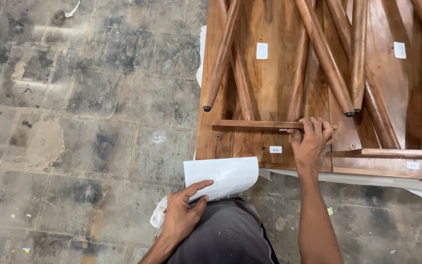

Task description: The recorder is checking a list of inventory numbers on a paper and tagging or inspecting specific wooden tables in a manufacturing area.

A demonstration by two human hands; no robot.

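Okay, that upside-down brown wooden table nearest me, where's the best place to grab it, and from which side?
Probably by the thin wooden crossbar between the tapered wooden legs of the brown upturned table, from the near edge. It stands proud and bare there; the right hand already wraps one end.

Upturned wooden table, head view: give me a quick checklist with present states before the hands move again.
1. Right hand gripping the cross rail of the upturned table: ok, fingers curl over it.
2. Left hand controlling the white sheet: ok, thumb and fingers pinch its lower edge over the knee.
3. Table resting flat on its top: ok, legs point up at a slant.
4. Black foot caps on the legs: ok on two; others out of frame.
5. Rail joint tight: cannot tell.
6. Floor clean: not ok, stained, with small scraps.
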